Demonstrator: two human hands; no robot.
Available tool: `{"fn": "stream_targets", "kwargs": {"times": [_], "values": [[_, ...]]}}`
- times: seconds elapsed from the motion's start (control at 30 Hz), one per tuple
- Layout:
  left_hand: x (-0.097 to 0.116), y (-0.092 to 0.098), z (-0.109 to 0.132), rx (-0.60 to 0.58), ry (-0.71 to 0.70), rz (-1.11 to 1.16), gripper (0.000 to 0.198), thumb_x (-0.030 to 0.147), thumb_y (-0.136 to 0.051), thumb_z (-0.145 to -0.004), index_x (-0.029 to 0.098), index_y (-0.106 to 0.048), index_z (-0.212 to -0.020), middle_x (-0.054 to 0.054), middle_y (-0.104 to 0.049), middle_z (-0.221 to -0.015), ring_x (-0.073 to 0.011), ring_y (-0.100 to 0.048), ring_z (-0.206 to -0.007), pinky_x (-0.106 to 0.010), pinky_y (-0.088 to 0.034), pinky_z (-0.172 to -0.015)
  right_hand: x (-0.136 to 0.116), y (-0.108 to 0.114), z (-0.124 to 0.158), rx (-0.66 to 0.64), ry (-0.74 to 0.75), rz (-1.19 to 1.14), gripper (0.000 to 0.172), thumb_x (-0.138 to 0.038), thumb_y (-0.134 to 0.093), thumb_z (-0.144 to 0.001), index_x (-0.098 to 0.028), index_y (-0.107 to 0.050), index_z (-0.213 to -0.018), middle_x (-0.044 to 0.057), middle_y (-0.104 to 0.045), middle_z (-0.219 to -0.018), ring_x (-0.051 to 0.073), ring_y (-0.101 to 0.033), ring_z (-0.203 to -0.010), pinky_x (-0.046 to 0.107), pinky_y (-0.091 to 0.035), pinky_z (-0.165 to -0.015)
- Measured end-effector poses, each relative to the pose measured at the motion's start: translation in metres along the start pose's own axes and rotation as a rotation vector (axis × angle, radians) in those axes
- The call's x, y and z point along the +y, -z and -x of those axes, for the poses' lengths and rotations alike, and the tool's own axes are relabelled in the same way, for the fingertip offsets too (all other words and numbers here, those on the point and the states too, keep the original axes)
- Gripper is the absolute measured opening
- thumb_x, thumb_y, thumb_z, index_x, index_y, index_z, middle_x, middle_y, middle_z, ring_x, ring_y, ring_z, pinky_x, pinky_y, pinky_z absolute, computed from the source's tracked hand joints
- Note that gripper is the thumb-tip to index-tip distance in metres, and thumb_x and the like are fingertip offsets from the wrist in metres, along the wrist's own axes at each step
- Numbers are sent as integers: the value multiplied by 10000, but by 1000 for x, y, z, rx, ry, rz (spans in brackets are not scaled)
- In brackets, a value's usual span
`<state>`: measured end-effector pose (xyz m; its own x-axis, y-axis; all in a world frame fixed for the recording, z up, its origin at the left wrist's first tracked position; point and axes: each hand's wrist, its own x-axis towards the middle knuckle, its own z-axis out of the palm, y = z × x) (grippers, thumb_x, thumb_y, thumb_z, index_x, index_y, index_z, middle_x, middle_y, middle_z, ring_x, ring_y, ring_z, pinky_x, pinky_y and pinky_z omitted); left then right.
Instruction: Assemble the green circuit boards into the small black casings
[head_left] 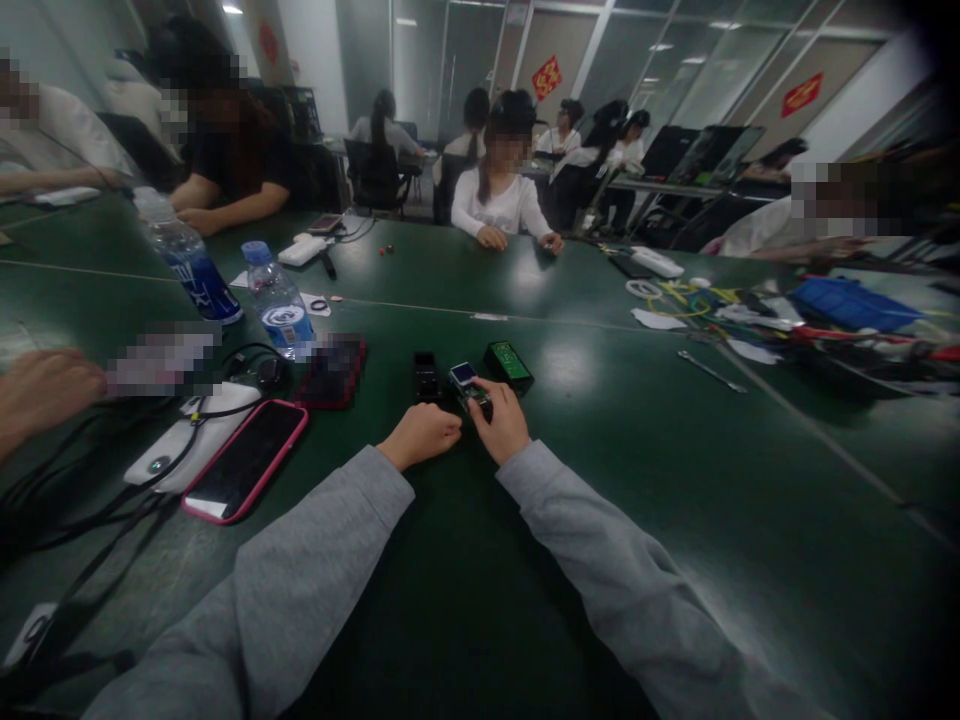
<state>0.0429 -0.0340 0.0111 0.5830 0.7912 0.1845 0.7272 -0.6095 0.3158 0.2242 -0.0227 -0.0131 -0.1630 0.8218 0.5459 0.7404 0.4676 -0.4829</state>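
Observation:
My right hand (pixel 501 418) grips a small circuit board with a little screen (pixel 464 375) between thumb and fingers, just above the dark green table (pixel 480 600). To its left, my left hand (pixel 424 434) is closed with the fingers curled in; whatever it may hold is hidden. Beyond my left hand lies a black casing (pixel 425 376). A black box with a green board (pixel 509 363) showing on top sits just past my right hand.
At left are a pink-edged phone (pixel 246 462), a white device (pixel 180 445) with cables, a dark phone (pixel 334 370), two bottles (pixel 279 305) and another person's hand (pixel 49 395). A wrench (pixel 711 371) and tangled wires lie right. People sit across the table.

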Motion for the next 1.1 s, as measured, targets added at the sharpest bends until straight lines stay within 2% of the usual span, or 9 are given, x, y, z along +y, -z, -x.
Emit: {"fn": "stream_targets", "kwargs": {"times": [0.23,1.1], "values": [[0,-1,-1,-11,22,-4,257,240,-494,-833,179,-648,-636,-22,-617,-586,-105,-506,-514,-238,-346,-553,1,-1,0,-1,26,31,431,-312,-589,-860,-174,-527,-1264,139,-538,-1125,292,-523,-1084,483,-491,-923],[0,-1,-1,-20,21,-24,254,249,-489,-827,184,-641,-633,-21,-628,-604,-107,-494,-524,-245,-313,-544,0,-1,0,-2,13,74,427,-222,-531,-856,-175,-489,-1278,143,-504,-1125,297,-511,-1084,488,-499,-908]]}}
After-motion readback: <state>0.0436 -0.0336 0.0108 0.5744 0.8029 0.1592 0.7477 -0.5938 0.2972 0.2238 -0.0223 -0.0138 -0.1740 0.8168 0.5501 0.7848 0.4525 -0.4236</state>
